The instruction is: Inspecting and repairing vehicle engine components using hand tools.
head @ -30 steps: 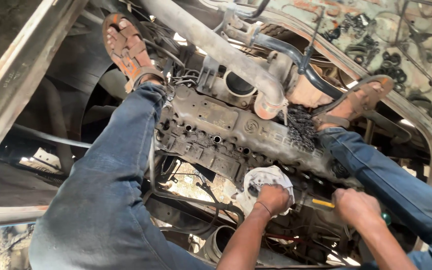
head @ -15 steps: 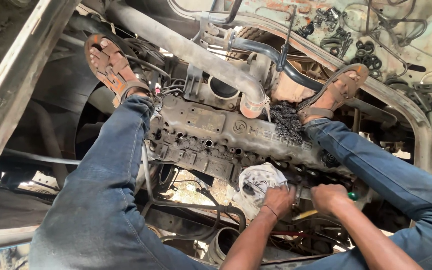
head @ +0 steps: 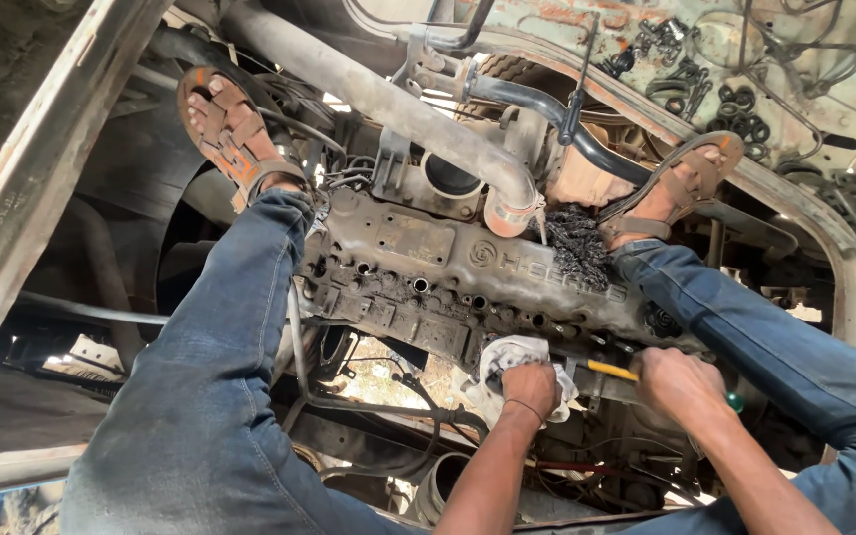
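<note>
Two hands worked at one engine block [head: 468, 272].
One white rag [head: 512, 359] is gripped in the left hand [head: 532, 388]; one yellow-shafted screwdriver [head: 614, 371] is clenched in the right hand [head: 681, 381], against the block's lower edge.

Left hand [head: 532, 384]: your fist is closed, knuckles up, wrist bent slightly; the forearm enters from the bottom edge at 6 o'clock and runs up toward 12. A thin band circles the wrist.

Right hand [head: 681, 381]: your fingers are curled tight in a grip, back of the hand facing up; it sits just beside the left hand, at its 3 o'clock. The forearm comes in from 5 o'clock, angled toward 11.
</note>
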